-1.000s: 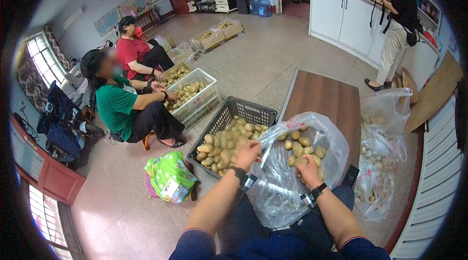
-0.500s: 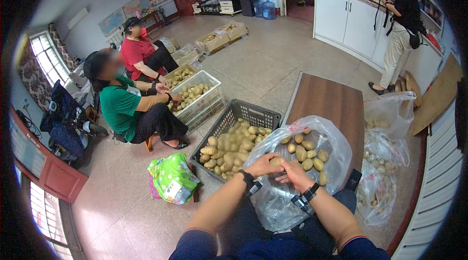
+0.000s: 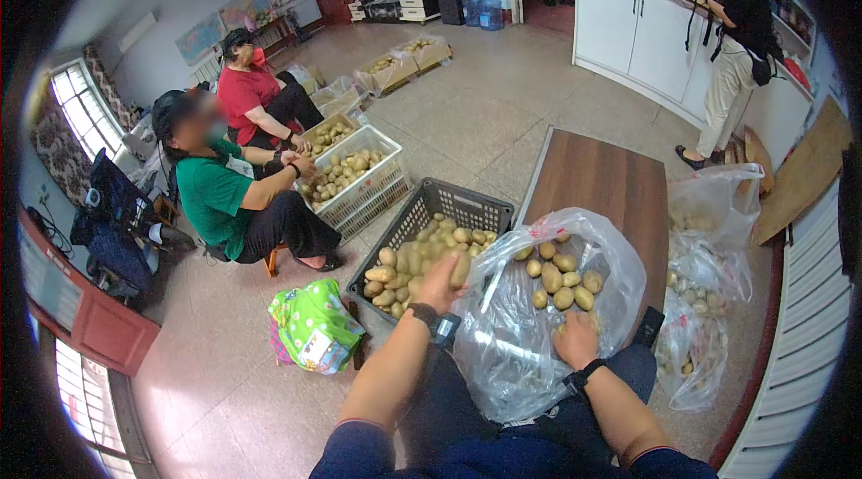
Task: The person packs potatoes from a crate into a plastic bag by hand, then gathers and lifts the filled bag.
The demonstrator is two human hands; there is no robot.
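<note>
One potato (image 3: 461, 270) — long axis steep, left hand (image 3: 437, 285) gripping it, right hand (image 3: 577, 340) (grip unclear)

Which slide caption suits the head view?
Potatoes in black crate and clear bag, left hand near the crate, right hand at the bag.

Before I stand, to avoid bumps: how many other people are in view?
3: person in green, seated by the white crate; person in red, seated beyond; person in black, standing at the counter. Others could be hidden.
</note>
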